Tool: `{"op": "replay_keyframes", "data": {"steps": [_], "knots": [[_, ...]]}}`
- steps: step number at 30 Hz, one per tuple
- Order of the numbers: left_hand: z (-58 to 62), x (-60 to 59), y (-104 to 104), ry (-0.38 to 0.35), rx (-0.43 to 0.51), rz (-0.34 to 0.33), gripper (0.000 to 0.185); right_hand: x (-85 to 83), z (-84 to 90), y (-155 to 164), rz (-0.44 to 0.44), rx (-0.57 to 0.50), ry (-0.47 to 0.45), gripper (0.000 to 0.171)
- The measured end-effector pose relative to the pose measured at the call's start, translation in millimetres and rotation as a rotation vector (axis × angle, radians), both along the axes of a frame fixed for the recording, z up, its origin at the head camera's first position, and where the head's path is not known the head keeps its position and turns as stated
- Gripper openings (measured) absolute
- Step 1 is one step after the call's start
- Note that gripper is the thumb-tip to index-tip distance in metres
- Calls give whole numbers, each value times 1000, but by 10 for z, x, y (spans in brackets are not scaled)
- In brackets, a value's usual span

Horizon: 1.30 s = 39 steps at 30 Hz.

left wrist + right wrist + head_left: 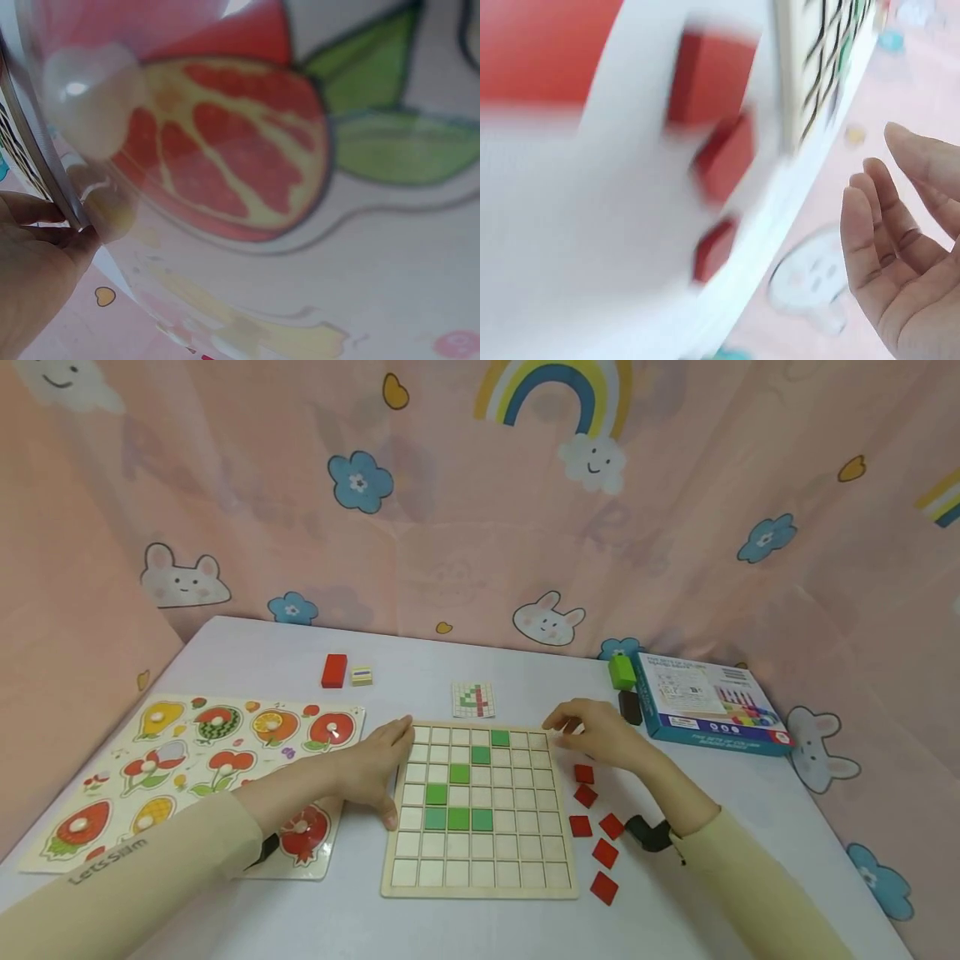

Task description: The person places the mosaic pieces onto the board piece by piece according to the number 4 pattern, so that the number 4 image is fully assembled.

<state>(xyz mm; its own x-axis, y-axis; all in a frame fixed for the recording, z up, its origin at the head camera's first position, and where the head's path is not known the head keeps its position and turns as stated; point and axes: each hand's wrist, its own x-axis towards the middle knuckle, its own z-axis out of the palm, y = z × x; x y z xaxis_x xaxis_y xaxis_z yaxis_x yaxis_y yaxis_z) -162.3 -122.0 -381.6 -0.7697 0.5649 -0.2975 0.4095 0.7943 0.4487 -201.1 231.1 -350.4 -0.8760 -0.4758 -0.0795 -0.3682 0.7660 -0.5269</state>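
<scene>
A wooden grid board [480, 868] lies in the middle of the white table, with several green tiles [458, 817] set into it. My left hand [372, 767] rests flat along the board's left edge, fingers straight; its palm [30, 285] shows against the board's rim in the left wrist view. My right hand [591, 732] hovers at the board's top right corner with relaxed, straight fingers [889, 232] and holds nothing. Several loose red tiles [596, 827] lie right of the board, blurred red tiles [724, 161] in the right wrist view. A small pattern card [473, 700] sits behind the board.
A fruit peg puzzle [187, 768] lies at the left, partly under my left forearm. A blue game box [708, 703] stands at the right, with a green block [621, 671] and a dark block [630, 707] beside it. A red block [334, 670] and a small striped block [362, 675] sit at the back.
</scene>
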Motion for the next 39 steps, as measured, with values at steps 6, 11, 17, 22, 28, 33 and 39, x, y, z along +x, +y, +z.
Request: {"op": "replay_keyframes", "data": {"steps": [6, 11, 17, 22, 28, 33, 39], "knots": [[9, 0, 0, 2, -8, -2, 133, -160, -83, 357, -23, 20, -27, 27], [-7, -7, 2, 6, 1, -4, 133, -180, -118, 489, -25, 39, -109, 34], [-22, -10, -4, 14, -4, -4, 134, -178, -157, 554, -64, 66, -165, 36], [-25, -14, 1, 14, -5, -4, 134, -189, -189, 577, -73, 78, -142, 32], [-25, -16, 0, 20, 3, -6, 134, -205, -190, 577, -66, 104, -120, 23], [-24, -15, -4, 20, 5, -6, 133, -231, -191, 570, -70, 119, -117, 19], [-25, -13, -1, 22, 9, -7, 133, -256, -170, 541, -74, 102, -104, 13]]}}
